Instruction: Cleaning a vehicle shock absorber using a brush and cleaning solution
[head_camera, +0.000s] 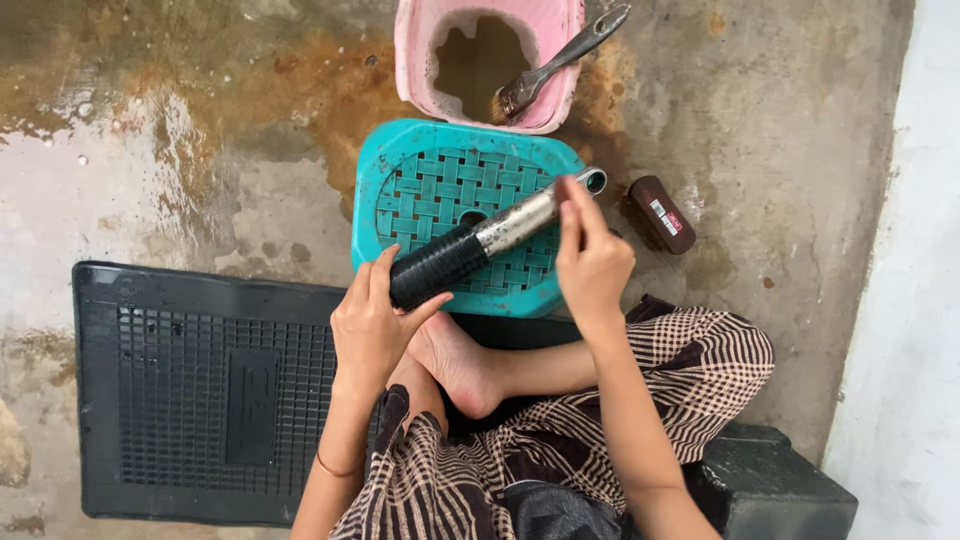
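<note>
Checked trousers (600, 420) sit closest to us. Above them our left hand (372, 325) wraps the ribbed black end of the metal tube (480, 240), fingers closed round it. Our right hand (592, 255) pinches the bare steel near the ringed tip. Under the grip lies a teal stool (400, 180). Risk: wet steel slipping, the tube rolling off toward the pink tub (410, 50).

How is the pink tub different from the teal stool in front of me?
The pink tub stands open side up and holds brownish liquid with a brush resting in it; the teal stool shows a flat woven-pattern top with a small centre hole. The tub is smaller and farther away; the stool is wider and lies under the metal rod held over it. Both look plastic and sit on the stained concrete floor.
</note>
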